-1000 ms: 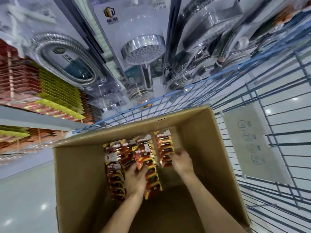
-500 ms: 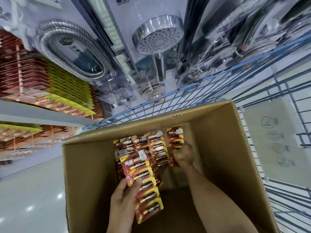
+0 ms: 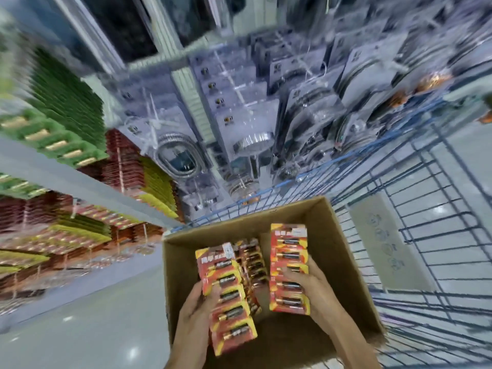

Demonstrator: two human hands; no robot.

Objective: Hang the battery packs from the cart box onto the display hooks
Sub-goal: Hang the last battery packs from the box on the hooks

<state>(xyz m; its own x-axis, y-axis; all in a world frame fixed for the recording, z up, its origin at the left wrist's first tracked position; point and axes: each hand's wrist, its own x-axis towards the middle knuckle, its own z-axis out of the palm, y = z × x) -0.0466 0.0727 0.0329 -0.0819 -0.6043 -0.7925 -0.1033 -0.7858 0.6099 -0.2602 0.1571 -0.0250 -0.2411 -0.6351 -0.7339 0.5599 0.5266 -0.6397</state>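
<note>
An open cardboard box [image 3: 343, 251] stands in a blue wire cart. My left hand [image 3: 195, 311] grips a long red and yellow strip of battery packs [image 3: 226, 296] by its left edge, lifted above the box. My right hand [image 3: 310, 286] holds a second strip of battery packs [image 3: 288, 262] upright, fingers curled round its right side. More battery packs [image 3: 253, 259] lie in the box between the two strips. To the left, the display [image 3: 87, 230] carries rows of hung red, yellow and green packs, blurred by motion.
The blue wire cart [image 3: 426, 235] surrounds the box on the far and right sides. Packaged shower heads and hoses [image 3: 250, 139] hang on the wall ahead. A grey shelf edge [image 3: 80, 182] runs across the left display. Shiny floor [image 3: 80, 328] lies at lower left.
Both hands have risen out of the box, each with a strip of battery packs. The view has swung upward and to the left, bringing more of the display into sight.
</note>
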